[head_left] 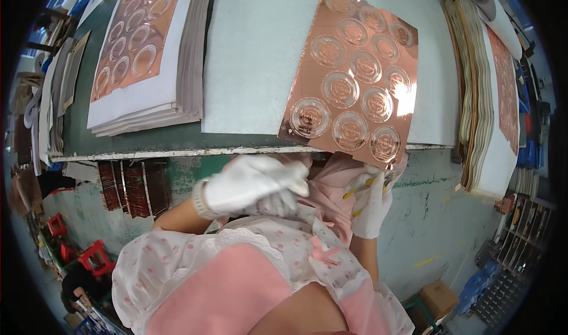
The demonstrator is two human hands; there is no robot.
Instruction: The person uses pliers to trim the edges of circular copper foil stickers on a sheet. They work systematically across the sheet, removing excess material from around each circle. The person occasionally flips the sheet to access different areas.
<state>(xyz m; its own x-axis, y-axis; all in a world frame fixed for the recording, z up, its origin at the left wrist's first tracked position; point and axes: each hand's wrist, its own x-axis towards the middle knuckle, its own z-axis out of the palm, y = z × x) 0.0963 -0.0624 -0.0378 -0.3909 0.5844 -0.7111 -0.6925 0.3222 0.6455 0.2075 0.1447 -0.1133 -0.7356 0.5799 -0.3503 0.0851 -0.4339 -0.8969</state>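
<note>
Copper sheet [355,75] overhung the worktop's [148,140] front edge; gloved right hand [371,202] pinched its lower corner with a yellow tool [362,187]; left hand [251,184] curled, empty.

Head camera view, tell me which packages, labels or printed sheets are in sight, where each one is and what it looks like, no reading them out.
Copper foil sheet: on the grey pad, overhanging the bench edge; shiny, embossed round seals.
Second copper sheet: upper left, on a white paper stack.
Third copper sheet: right edge, on another stack; mostly cut off.
Cardboard box: floor, lower right; plain brown.
No screens or signs visible.
</note>
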